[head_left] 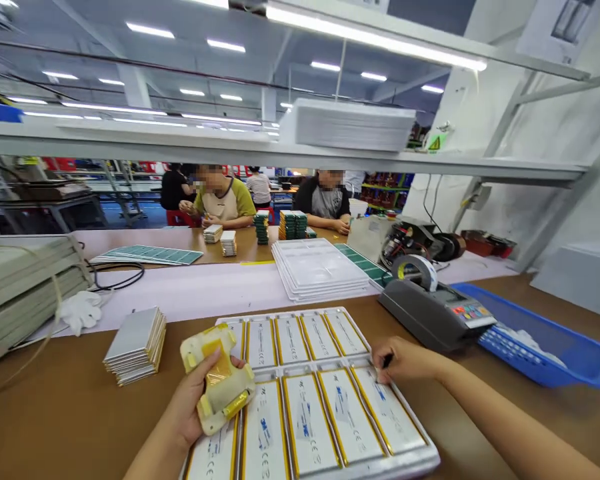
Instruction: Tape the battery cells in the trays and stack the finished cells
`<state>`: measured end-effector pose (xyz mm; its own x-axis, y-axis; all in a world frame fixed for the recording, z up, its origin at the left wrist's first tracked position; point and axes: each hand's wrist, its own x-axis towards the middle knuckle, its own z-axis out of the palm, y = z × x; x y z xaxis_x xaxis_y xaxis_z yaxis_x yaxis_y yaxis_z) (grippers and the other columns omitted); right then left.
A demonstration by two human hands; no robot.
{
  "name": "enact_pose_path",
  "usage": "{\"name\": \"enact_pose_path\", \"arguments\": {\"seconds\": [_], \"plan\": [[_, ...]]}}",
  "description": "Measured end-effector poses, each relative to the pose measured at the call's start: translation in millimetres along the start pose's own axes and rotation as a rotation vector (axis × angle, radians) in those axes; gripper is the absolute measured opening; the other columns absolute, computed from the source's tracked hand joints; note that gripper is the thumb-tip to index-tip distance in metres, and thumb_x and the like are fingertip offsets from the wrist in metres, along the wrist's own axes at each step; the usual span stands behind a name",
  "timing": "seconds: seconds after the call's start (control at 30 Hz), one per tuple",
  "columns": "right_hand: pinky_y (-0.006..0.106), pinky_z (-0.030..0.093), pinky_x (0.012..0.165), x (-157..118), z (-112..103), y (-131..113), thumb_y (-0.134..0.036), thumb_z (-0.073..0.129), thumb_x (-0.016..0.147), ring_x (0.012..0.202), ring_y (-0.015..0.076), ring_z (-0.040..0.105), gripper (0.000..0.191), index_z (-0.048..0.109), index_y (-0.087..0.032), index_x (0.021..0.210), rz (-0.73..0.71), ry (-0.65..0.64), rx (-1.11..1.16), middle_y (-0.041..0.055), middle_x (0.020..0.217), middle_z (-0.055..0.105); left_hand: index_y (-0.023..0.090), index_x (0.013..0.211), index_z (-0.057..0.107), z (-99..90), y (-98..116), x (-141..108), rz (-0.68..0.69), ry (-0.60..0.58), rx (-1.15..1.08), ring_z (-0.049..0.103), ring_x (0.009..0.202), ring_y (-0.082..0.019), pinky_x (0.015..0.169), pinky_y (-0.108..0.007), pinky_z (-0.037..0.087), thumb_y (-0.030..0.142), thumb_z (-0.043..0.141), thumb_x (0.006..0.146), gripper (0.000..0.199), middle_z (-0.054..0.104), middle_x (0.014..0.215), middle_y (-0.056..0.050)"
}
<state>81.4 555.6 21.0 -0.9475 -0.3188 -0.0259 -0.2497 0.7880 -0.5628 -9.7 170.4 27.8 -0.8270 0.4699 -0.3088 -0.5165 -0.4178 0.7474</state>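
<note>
My left hand [195, 393] grips a cream block wrapped with yellow tape [225, 380], probably a taped pouch cell, above a white tray [293, 315]. The tray holds rows of flat pouch cells with yellow-taped edges [347, 417]. My right hand [403, 360] rests at the edge of a cell, pinching a small black tool [388, 361]. Most of that tool is hidden by my fingers.
A stack of silver pouch cells [135, 345] and a white glove [80, 311] lie to the left. On the right stand a grey tape dispenser [435, 317] and a blue basket [545, 350]. White trays [320, 270] are stacked ahead, with co-workers across the table.
</note>
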Motion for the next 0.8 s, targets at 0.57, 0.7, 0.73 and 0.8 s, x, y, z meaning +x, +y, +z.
{"name": "enact_pose_path", "arguments": {"seconds": [0.57, 0.7, 0.73, 0.8], "plan": [[0.023, 0.033, 0.060, -11.7, -4.5, -38.3, -0.033, 0.063, 0.060, 0.070, 0.0152, 0.053, 0.017, 0.063, -0.019, 0.070, 0.191, 0.020, -0.297, 0.0019, 0.075, 0.061, 0.010, 0.076, 0.059, -1.8, -2.9, -5.6, -0.006, 0.000, 0.009, 0.058, 0.066, -0.024, 0.061, -0.043, 0.049, 0.035, 0.062, 0.067, 0.027, 0.059, 0.077, -0.009], [0.023, 0.029, 0.054, -9.7, -3.5, -38.9, -0.042, 0.064, 0.058, 0.064, 0.0155, 0.054, 0.024, 0.063, -0.020, 0.069, 0.239, -0.012, -0.373, 0.0011, 0.071, 0.063, 0.010, 0.076, 0.059, -1.3, -2.3, -4.6, -0.008, 0.000, 0.015, 0.058, 0.067, -0.024, 0.062, -0.043, 0.050, 0.034, 0.062, 0.066, 0.026, 0.060, 0.077, -0.009], [0.023, 0.028, 0.053, -8.7, -2.6, -38.5, -0.042, 0.065, 0.057, 0.064, 0.0155, 0.054, 0.024, 0.063, -0.021, 0.067, 0.248, -0.001, -0.393, 0.0005, 0.070, 0.063, 0.010, 0.076, 0.059, -1.3, -2.1, -4.0, -0.006, -0.001, 0.014, 0.058, 0.066, -0.024, 0.061, -0.043, 0.050, 0.034, 0.062, 0.066, 0.025, 0.060, 0.076, -0.008], [0.023, 0.027, 0.052, -7.0, -1.1, -38.1, -0.040, 0.066, 0.056, 0.063, 0.0153, 0.053, 0.021, 0.062, -0.021, 0.065, 0.264, 0.021, -0.424, -0.0005, 0.068, 0.063, 0.011, 0.077, 0.059, -1.3, -2.0, -2.5, -0.003, 0.003, 0.011, 0.058, 0.065, -0.023, 0.060, -0.043, 0.050, 0.032, 0.062, 0.066, 0.024, 0.060, 0.076, -0.008]]}}
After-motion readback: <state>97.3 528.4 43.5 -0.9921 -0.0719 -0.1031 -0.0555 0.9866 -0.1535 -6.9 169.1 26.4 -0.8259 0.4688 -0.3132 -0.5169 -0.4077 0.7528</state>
